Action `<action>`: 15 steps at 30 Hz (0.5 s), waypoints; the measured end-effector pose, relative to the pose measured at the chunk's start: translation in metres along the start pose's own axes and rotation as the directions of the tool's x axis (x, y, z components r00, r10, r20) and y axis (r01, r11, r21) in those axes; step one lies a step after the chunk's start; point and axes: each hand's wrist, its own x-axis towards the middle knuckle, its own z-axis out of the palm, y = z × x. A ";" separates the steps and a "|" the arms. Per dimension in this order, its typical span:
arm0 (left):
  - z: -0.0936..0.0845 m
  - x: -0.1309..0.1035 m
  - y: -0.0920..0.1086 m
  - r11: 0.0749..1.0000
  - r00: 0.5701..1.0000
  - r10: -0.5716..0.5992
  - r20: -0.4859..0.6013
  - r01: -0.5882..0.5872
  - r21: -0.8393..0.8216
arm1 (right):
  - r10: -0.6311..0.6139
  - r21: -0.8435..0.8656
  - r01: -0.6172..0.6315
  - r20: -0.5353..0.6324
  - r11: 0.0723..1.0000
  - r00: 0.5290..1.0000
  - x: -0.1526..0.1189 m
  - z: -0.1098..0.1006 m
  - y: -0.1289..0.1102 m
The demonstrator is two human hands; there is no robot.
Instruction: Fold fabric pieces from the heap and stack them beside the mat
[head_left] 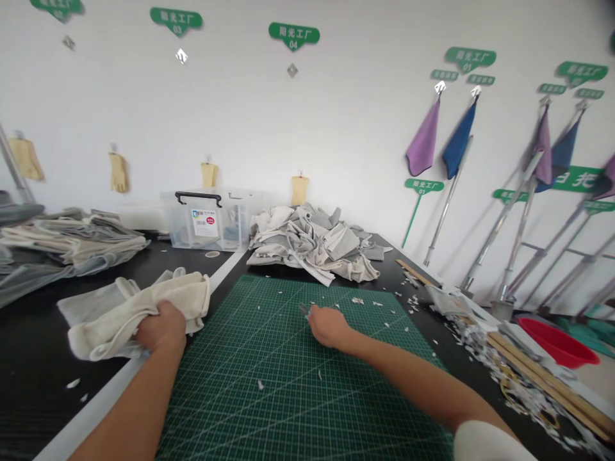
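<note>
My left hand (163, 325) grips a folded bundle of cream and grey mesh fabric (144, 307), held at the left edge of the green cutting mat (288, 384). Over the mat's upper middle, my right hand (327, 325) is closed round a small tool with a grey tip (303, 310) that points up and left; most of the tool is hidden in the fist. Small white scraps (261, 385) are scattered on the mat. Behind the mat lies a heap of grey and white fabric pieces (312, 240).
A clear plastic box (206, 221) stands at the back beside the heap. Stacked fabric (72, 237) lies at the left. Wooden strips (542, 378), many scraps and a red basin (557, 342) are at the right. Cloths and poles line the wall.
</note>
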 end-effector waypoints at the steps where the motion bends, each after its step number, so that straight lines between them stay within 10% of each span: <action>1: 0.000 -0.001 0.000 1.000 1.000 -0.019 -0.012 0.019 -0.015 | -0.013 0.007 0.013 0.002 1.000 1.000 0.008 0.002 -0.010; 15: 0.005 0.002 -0.002 0.981 0.986 -0.141 -0.084 0.128 -0.147 | 0.088 -0.081 -0.096 -0.095 0.992 0.992 0.106 0.002 0.005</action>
